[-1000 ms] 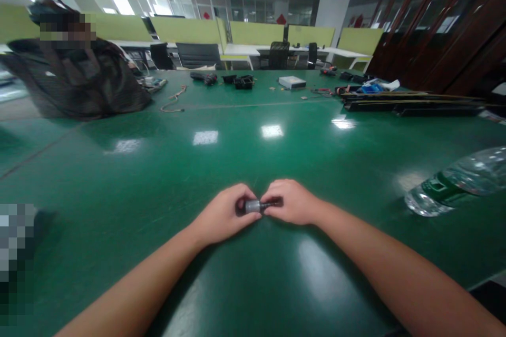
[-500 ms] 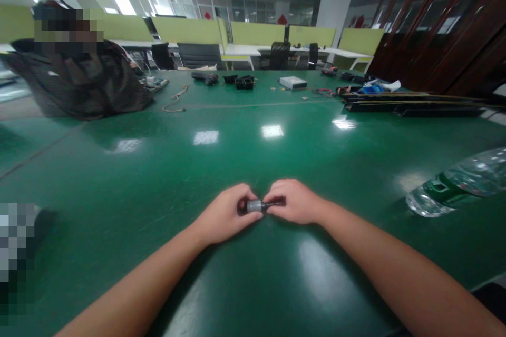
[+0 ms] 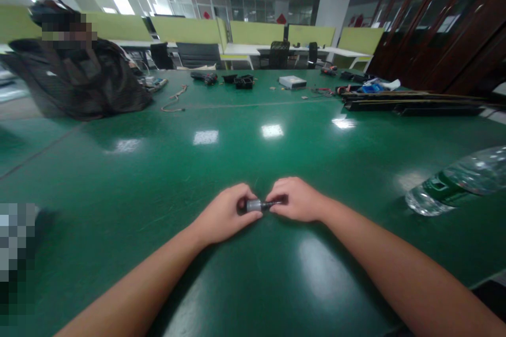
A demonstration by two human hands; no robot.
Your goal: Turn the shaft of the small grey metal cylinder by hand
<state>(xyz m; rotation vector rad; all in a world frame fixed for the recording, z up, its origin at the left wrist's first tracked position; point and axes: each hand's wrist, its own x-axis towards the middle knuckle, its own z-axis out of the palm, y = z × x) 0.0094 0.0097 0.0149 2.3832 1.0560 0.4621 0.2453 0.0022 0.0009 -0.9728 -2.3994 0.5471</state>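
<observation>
Near the front middle of the table, a small dark bottle-like thing [image 3: 254, 205] with a grey band lies on its side between my hands. My left hand [image 3: 229, 212] is closed round its left end, thumb along the near side. A thin black end points right, and my right hand [image 3: 295, 199] has its thumb and fingers closed about that tip. The palms hide parts of both ends, and the exact kind of thing is too small to make out. Both hands rest low over the green table [image 3: 237, 158].
A clear plastic water bottle [image 3: 450, 187] with a green label lies at the right. A large dark bag [image 3: 90, 84] stands at the far left. At the back are a white box [image 3: 292, 82], black parts [image 3: 244, 82], a cord [image 3: 174, 102] and long dark strips [image 3: 415, 102].
My right hand has shifted very slightly right, and a bit more of the thin black end shows between the hands. My left hand has stayed in place.
</observation>
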